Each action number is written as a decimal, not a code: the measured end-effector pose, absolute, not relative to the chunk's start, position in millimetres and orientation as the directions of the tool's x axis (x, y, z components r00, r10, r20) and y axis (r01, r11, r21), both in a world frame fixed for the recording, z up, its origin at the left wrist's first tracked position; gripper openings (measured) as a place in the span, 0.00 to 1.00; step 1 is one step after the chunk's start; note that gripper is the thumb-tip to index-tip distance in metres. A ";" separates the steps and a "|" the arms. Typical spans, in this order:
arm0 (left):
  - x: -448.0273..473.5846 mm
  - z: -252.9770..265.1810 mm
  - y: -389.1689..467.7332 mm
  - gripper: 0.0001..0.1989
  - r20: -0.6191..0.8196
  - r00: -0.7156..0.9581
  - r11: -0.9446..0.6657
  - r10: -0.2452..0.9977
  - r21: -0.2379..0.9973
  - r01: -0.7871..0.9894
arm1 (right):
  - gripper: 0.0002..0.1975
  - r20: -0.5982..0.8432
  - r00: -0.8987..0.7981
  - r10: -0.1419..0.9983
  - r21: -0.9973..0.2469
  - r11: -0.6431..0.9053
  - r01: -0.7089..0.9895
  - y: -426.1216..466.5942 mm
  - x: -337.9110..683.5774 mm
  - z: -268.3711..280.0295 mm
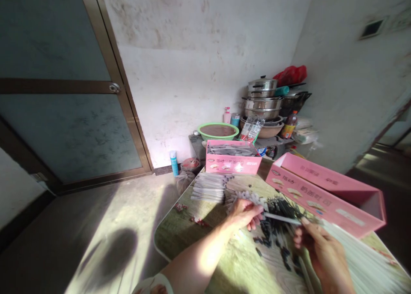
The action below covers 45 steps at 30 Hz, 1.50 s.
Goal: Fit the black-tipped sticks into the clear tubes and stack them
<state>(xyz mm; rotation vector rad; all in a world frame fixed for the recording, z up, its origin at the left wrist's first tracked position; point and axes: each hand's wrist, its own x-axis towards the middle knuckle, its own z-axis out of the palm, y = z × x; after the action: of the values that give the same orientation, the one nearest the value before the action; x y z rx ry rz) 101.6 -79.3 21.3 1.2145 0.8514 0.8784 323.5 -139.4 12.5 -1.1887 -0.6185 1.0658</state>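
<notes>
A thin whitish tube [282,218] runs between my two hands above the table. My left hand [244,214] is closed in a pinch at its left end; whether a small part is also in those fingers cannot be made out. My right hand [323,247] grips the other end between thumb and fingers. Just behind my left hand lies a heap of small white pieces [245,196]. Under the tube are thin black sticks [284,206] and small black pieces [266,234]. A row of similar tubes [208,187] lies to the left; long translucent tubes [362,259] spread beside my right hand.
On the table [186,232] stand a pink box [233,163] full of greyish tubes and a larger open pink box [324,195]. Behind are a green basin [218,132], stacked steel pots [262,99] and a bottle [289,124]. A blue can [174,163] stands on the floor.
</notes>
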 end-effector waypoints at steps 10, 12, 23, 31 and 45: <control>100.9 18.7 -76.0 0.26 -0.060 0.414 0.135 0.908 0.978 -0.156 | 0.23 -0.103 0.396 0.912 -0.942 0.038 -0.334 -141.2 317.1 18.2; 100.2 20.5 -76.8 0.26 -0.070 0.424 0.141 0.903 0.980 -0.138 | 0.23 -0.103 0.393 0.914 -0.939 0.041 -0.341 -141.3 315.4 19.0; 97.4 18.2 -74.3 0.30 -0.035 0.418 0.117 0.908 0.978 -0.172 | 0.24 -0.045 0.411 0.910 -0.934 0.107 -0.340 -142.1 308.8 19.7; 99.4 13.7 -74.6 0.20 0.020 0.499 0.053 0.866 0.990 -0.130 | 0.23 -0.033 0.395 0.918 -0.952 0.091 -0.291 -141.1 307.7 16.8; 85.0 27.1 -64.2 0.23 0.128 0.300 -0.064 0.945 0.974 -0.216 | 0.18 -0.002 0.097 0.995 -0.988 0.013 -0.153 -148.9 300.4 26.0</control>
<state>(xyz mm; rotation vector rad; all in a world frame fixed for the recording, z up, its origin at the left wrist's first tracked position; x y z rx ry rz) 85.0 -64.2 27.1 1.2609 0.7798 1.1307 300.4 -148.9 26.0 -1.1357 -1.0285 1.2026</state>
